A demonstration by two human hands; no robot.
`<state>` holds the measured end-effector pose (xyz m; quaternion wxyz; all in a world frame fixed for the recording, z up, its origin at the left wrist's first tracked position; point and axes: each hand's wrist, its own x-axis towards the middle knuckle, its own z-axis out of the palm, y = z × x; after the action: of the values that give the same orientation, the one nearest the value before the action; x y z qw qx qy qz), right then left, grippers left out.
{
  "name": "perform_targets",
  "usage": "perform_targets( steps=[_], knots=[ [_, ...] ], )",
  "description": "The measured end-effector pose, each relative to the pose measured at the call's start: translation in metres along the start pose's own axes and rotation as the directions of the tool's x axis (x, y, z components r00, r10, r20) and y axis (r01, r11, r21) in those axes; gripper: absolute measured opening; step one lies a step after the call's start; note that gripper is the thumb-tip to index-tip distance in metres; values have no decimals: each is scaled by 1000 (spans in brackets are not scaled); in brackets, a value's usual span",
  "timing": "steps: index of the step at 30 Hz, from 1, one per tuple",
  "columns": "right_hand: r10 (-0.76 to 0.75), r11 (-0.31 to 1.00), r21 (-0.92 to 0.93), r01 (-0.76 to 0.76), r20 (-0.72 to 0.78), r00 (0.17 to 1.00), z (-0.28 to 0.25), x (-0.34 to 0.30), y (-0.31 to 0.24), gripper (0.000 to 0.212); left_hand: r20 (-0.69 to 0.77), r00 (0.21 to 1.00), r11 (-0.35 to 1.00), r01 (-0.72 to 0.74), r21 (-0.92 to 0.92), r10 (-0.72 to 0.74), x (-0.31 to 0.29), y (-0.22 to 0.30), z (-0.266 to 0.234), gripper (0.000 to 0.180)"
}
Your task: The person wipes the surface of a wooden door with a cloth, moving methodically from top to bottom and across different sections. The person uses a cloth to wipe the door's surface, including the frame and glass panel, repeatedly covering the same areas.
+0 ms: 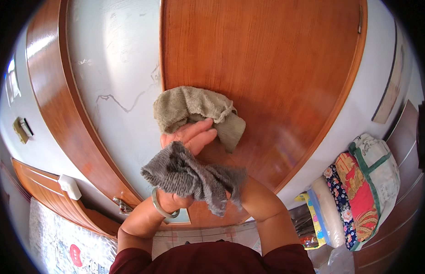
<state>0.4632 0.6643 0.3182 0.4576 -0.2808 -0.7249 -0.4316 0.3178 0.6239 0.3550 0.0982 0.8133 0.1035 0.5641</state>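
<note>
A rumpled dark grey cloth [189, 176] hangs in front of my hands and covers most of them. My left hand [179, 201], with a pale bangle [161, 206] at the wrist, is closed at the cloth's lower edge. My right forearm [265, 198] runs behind the cloth's right side, where the hand is hidden. Beyond the cloth, outstretched fingers [194, 134] lie just under a bunched beige towel [192, 105]; which hand they belong to I cannot tell. That towel sits against the left edge of a brown wooden door [267, 59].
A glossy wooden door frame [61, 77] and a pale marked panel [114, 64] stand left of the door. Lower left is a bed with a wooden headboard [43, 182]. Folded bedding and bags [358, 192] are stacked at the right, above a tiled floor [212, 235].
</note>
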Motion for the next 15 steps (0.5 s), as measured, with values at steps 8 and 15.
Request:
perform_targets(
  steps=[8, 15],
  knots=[
    [146, 934, 319, -160, 66, 987, -9, -16, 3, 28, -157, 987, 997, 45, 66, -34, 9, -5, 11, 75],
    [620, 296, 851, -434, 175, 765, -35, -6, -27, 33, -212, 976, 976, 95, 198, -52, 4, -14, 14, 62]
  ],
)
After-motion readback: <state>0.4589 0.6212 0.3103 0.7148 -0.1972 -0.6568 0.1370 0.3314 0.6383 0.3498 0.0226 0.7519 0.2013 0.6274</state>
